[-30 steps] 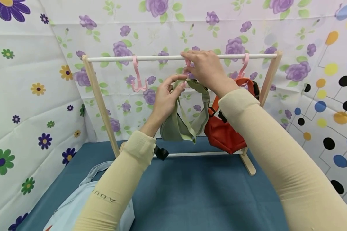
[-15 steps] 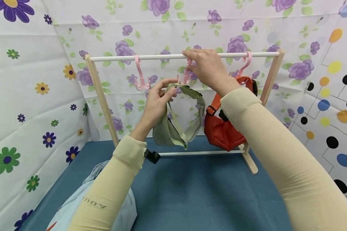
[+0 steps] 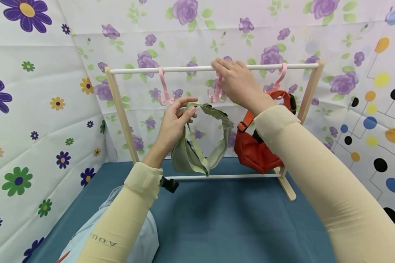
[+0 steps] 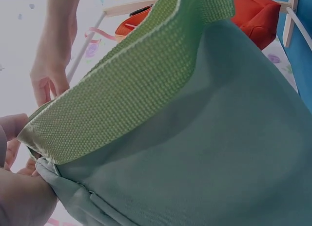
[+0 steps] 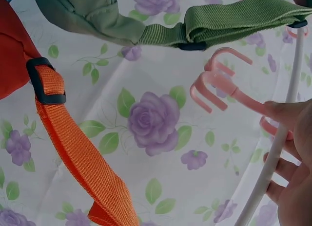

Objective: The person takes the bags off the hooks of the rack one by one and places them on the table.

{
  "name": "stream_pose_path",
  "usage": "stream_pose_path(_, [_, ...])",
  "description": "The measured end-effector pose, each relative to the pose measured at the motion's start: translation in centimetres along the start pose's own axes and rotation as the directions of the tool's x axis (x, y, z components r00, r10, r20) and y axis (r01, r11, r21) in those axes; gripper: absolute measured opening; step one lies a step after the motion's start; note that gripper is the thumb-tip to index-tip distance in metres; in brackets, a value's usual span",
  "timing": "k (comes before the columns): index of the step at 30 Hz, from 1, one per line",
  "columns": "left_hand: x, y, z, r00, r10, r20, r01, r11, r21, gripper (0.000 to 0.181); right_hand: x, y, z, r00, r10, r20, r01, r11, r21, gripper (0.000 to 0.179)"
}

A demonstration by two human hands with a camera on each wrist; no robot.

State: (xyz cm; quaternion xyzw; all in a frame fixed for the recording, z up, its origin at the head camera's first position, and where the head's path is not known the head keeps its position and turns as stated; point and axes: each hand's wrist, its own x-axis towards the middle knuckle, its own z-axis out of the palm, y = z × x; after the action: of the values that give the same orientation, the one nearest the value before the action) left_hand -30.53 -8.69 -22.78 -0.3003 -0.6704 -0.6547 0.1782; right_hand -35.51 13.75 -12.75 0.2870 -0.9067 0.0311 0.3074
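Observation:
My left hand (image 3: 172,122) pinches the strap of a sage-green waist bag (image 3: 185,157), which hangs in a loop in front of the rack. Close up in the left wrist view, green webbing (image 4: 126,89) runs into the fingers at the left. My right hand (image 3: 238,84) is up at the rack's white rod (image 3: 135,70) and holds the middle pink hook (image 3: 216,93). In the right wrist view the thumb presses on the stem of this pink hook (image 5: 222,84), with fingers behind the rod. The hook's prongs are bare, and the green strap passes apart from them.
A red waist bag (image 3: 256,153) with an orange strap hangs from the right pink hook (image 3: 281,78). Another pink hook (image 3: 164,87) hangs bare at the left. A light-blue bag (image 3: 146,237) lies on the blue cloth (image 3: 237,223), partly behind the left arm. Floral sheets surround the rack.
My left hand has moved left and down with the green waist bag, away from the middle hook. The right hand stays at the rod and hook. The head view has shifted slightly.

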Motion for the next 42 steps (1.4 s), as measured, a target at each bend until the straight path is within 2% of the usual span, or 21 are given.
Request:
stream_pose_path(8, [-0.7,-0.4,-0.5,1.000,0.004,0.006,-0.004,1.000,0.014,0.031,-1.4,0.3,0.7,0.993,-0.048,-0.108,0.055,0.997,0.059,0.067])
stream_pose_path(16, [-1.3,-0.9,-1.6,1.000,-0.018,0.013,0.018,0.999,0.032,0.033,-3.4,0.2,1.1,0.984,-0.024,-0.174,0.057,0.981,0.187,0.068])
stream_pose_path(19, [-1.5,-1.1,-2.0,0.999,-0.040,0.018,0.040,0.999,0.023,0.033,-4.4,0.2,1.5,0.978,-0.018,-0.209,0.077,0.958,0.278,0.066])
stream_pose_path(21, [-1.6,-1.2,-2.2,0.998,-0.053,0.019,0.053,0.998,0.020,0.033,-5.1,0.2,1.9,0.973,0.011,-0.229,0.077,0.926,0.370,0.063])
stream_pose_path(26, [-1.9,-1.3,-2.4,0.997,-0.063,0.034,0.062,0.998,0.029,0.034,-7.0,0.0,2.8,0.970,0.088,-0.228,0.059,0.820,0.569,0.058])
stream_pose_path(32, [-2.2,-1.4,-2.5,0.997,-0.060,0.055,0.058,0.998,0.032,0.035,-9.6,-0.7,3.8,0.981,0.071,-0.180,0.071,0.732,0.678,0.053])
stream_pose_path(38, [-2.4,-1.4,-2.8,0.996,-0.049,0.072,0.048,0.999,0.011,0.036,-12.5,-0.7,5.8,0.993,0.091,-0.074,0.007,0.587,0.809,0.050])
stream_pose_path(42, [-2.6,-1.3,-3.0,0.995,-0.050,0.083,0.050,0.999,0.007,0.037,-13.9,-0.5,7.2,0.997,0.075,-0.009,-0.032,0.520,0.853,0.053])
